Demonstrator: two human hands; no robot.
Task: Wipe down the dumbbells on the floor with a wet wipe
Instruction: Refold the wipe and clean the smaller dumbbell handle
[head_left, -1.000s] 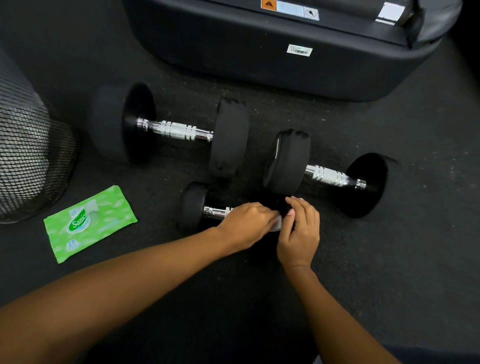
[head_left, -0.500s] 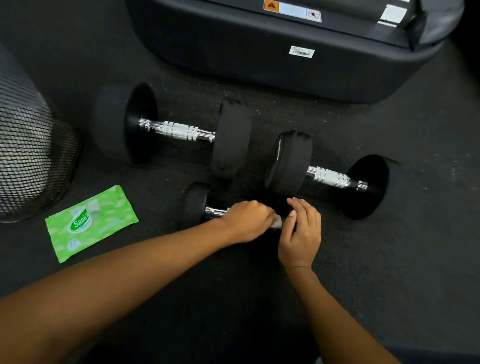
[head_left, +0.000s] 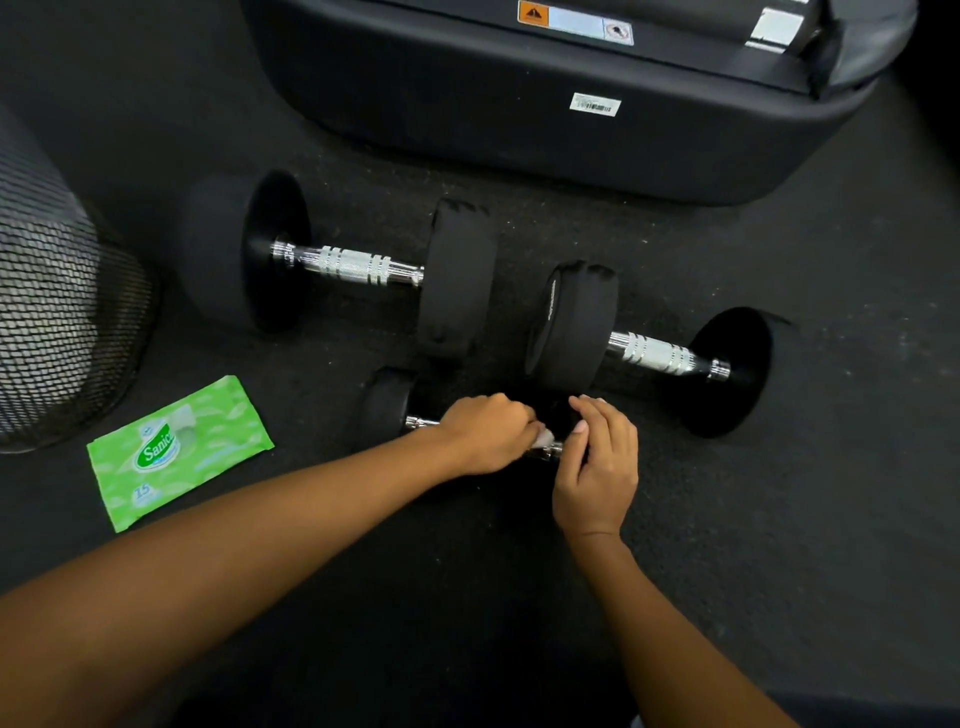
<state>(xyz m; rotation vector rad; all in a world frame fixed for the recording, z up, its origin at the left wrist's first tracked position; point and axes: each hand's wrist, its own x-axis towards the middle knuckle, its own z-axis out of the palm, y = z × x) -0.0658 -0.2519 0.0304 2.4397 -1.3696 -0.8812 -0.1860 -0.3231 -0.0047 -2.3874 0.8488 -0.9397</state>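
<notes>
1. The left hand (head_left: 488, 434) has its fingers curled closed around a white wet wipe (head_left: 545, 439), pressing it onto the chrome handle of the small black dumbbell (head_left: 387, 402) on the dark rubber floor (head_left: 779, 519).
2. The right hand (head_left: 597, 467) sits just right of the wipe, fingers bent over the handle's far end; how firmly they grip cannot be told.
3. Two larger black dumbbells with knurled chrome handles (head_left: 358, 265) (head_left: 649, 353) lie beyond the fingers.
4. A green wet-wipe packet (head_left: 179, 452) lies well left of the left hand's fingers.

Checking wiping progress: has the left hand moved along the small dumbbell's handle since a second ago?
Barely: the left hand stays on the handle beside the right hand.
</notes>
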